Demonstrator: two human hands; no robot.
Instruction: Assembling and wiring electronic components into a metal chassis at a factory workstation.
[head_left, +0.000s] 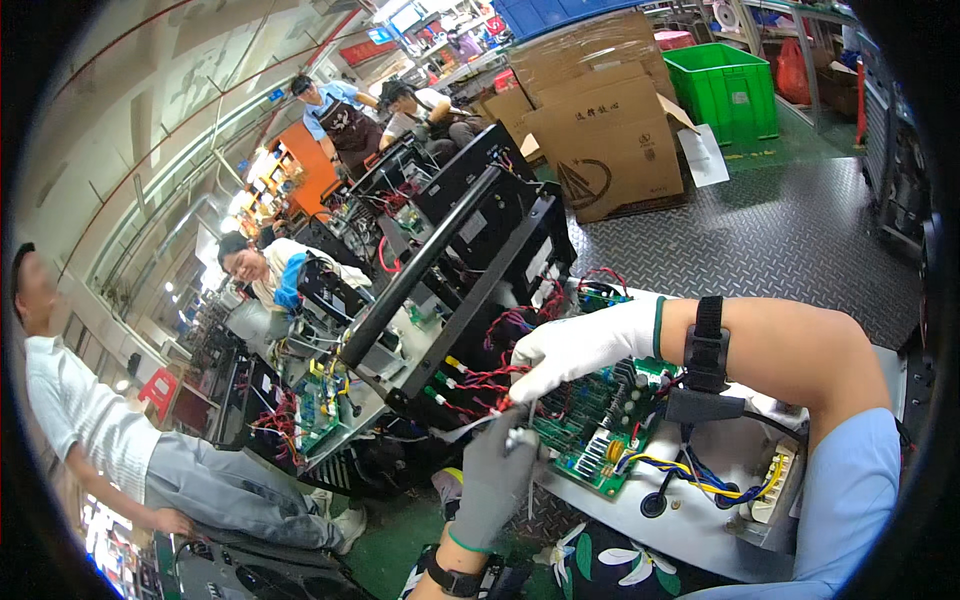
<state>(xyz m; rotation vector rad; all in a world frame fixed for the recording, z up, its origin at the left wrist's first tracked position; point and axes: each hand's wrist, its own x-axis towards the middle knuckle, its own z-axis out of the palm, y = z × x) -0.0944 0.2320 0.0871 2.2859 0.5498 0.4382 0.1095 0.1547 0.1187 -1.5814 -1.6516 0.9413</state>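
Note:
My right hand (585,348), in a white glove, is closed with its fingertips pinched on a bundle of red wires (488,376). Just below it, my grey-gloved left hand (492,482) is closed too, its fingertips at the same wires and close to the right hand's. A thin pale strip (531,498) hangs beside the left fingers; what they grip is hidden. The wires run to a black metal housing with a thick bar handle (425,265). Under the right hand lies a green circuit board (605,425) with capacitors, a copper coil and heat sinks.
Yellow and blue cables (690,470) lead from the board to a cream connector block (775,487) on a pale metal plate. More opened black units stand at left. Co-workers are beyond them. A cardboard box (610,150) and a green crate (722,95) stand behind on the floor.

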